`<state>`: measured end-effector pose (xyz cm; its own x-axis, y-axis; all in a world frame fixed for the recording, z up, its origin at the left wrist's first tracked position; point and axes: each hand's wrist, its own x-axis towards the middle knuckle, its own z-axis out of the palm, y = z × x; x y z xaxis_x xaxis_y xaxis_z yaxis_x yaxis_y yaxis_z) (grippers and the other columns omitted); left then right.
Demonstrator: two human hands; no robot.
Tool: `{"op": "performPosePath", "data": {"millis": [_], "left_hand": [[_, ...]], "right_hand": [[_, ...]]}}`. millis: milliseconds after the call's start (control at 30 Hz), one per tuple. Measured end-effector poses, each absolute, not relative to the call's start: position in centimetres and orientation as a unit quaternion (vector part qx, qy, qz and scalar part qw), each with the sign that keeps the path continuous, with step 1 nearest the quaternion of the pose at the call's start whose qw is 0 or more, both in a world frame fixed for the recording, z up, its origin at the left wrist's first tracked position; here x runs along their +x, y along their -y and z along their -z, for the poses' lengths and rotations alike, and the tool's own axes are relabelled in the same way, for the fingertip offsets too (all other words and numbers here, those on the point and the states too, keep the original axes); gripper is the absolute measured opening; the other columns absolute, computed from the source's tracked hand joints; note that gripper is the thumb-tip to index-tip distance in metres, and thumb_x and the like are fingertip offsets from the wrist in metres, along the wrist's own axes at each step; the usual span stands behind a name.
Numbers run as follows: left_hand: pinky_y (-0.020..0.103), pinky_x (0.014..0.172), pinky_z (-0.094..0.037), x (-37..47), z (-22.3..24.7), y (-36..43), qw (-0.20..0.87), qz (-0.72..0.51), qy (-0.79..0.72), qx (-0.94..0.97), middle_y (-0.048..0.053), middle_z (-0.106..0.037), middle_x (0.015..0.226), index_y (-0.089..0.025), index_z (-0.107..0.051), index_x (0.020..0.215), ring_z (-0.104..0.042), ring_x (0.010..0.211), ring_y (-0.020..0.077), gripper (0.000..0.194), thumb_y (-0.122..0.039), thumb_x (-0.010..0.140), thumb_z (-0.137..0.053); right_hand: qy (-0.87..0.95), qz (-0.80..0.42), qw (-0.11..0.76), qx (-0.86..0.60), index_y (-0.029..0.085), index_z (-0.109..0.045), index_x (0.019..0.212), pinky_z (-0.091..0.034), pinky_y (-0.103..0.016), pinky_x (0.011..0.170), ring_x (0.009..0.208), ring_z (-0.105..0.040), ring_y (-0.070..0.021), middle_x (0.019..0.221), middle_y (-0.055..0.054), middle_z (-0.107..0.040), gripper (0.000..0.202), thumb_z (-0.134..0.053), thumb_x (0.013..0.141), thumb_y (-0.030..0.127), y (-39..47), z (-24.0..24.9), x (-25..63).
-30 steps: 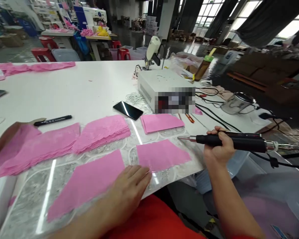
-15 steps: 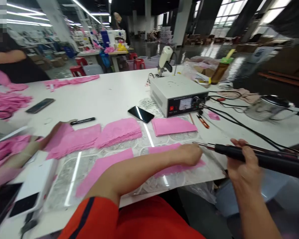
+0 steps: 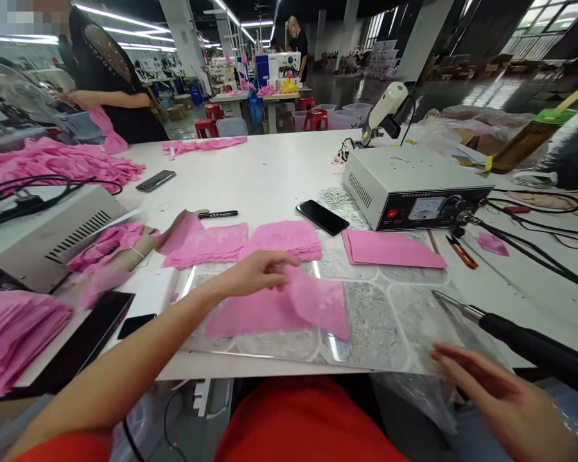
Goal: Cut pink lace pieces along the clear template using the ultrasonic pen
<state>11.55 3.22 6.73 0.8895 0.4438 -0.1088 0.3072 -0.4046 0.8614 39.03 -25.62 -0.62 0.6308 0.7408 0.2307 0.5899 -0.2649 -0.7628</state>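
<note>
My left hand (image 3: 260, 273) pinches the edge of a thin pink fabric piece (image 3: 320, 301), which is lifted and curling. Below it another pink fabric piece (image 3: 260, 314) lies flat on the clear patterned mat (image 3: 366, 321). My right hand (image 3: 501, 398) is empty at the table's right front edge, its fingers stretched out. Just above that hand, a black-handled tool with a metal tip (image 3: 520, 337) points left over the mat. Behind the left hand are two stacks of cut pink pieces (image 3: 282, 239) (image 3: 212, 245), and a pink stack (image 3: 395, 249) lies farther right.
A grey control box (image 3: 419, 186) stands at the back right, cables running from it. Around it are a phone (image 3: 322, 217), orange-handled snips (image 3: 461, 251) and a bottle (image 3: 530, 141). On the left are another grey box (image 3: 52, 231) and pink fabric heaps (image 3: 52, 163). A co-worker (image 3: 108, 83) stands beyond.
My left hand has moved left, carrying the pink piece over the other flat piece. My right hand has let go of the black-handled tool and dropped lower. The view has turned left.
</note>
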Motion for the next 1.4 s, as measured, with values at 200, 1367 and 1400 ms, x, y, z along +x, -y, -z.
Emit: {"op": "performPosePath", "data": {"millis": [200,1367,1400], "left_hand": [[0.022,0.065,-0.050,3.8,-4.1,-2.4,0.473,-0.110,-0.290,0.824,0.001,-0.066,0.077,-0.015,-0.062,0.081,-0.062,0.070,0.0116,0.016,-0.030,0.082,-0.056],[0.022,0.073,-0.050,-3.8,-1.8,2.3,0.288,-0.188,-0.312,0.886,0.008,-0.060,0.111,-0.020,-0.073,0.089,-0.061,0.088,0.0132,0.025,-0.009,0.084,-0.051],[0.023,0.075,-0.051,-4.0,-1.7,2.4,0.283,-0.189,-0.313,0.887,0.008,-0.061,0.112,-0.020,-0.073,0.089,-0.061,0.091,0.0138,0.025,-0.009,0.084,-0.051]], "right_hand": [[0.566,-0.213,0.383,-0.699,0.022,-0.072,0.088,-0.055,-0.030,0.058,0.066,-0.066,-0.0176,0.081,-0.006,-0.073,0.027,-0.058,0.081,0.043,16.0,-1.3,33.7],[0.830,-0.100,0.256,-0.485,0.026,-0.061,0.109,-0.060,-0.031,0.070,0.090,-0.069,-0.0201,0.109,-0.009,-0.064,0.027,-0.061,0.083,0.029,12.0,0.6,29.8],[0.832,-0.097,0.255,-0.484,0.026,-0.061,0.109,-0.060,-0.031,0.069,0.089,-0.069,-0.0198,0.109,-0.009,-0.064,0.026,-0.060,0.083,0.028,12.0,0.6,29.8]]}}
